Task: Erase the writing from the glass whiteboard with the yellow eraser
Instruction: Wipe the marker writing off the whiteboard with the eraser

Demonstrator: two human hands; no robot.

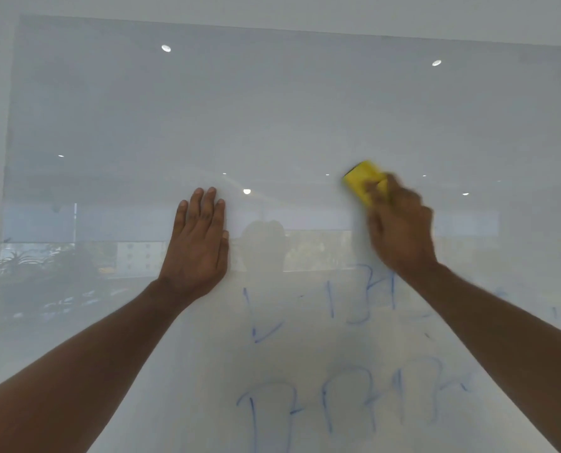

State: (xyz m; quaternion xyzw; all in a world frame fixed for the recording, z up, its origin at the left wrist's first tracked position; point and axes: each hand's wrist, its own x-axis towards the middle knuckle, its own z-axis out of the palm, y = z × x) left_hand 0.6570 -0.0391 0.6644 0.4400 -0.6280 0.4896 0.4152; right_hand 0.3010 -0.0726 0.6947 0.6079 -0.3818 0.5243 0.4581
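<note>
Up high, right hand (400, 223) presses yellow eraser (364, 181) onto glass whiteboard (272, 109)

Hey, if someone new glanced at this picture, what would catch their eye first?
The yellow eraser, gripped by the blurred right hand right of centre on the glass whiteboard. Next, the left hand pressed flat at the middle, and the smeared blue writing below.
</note>
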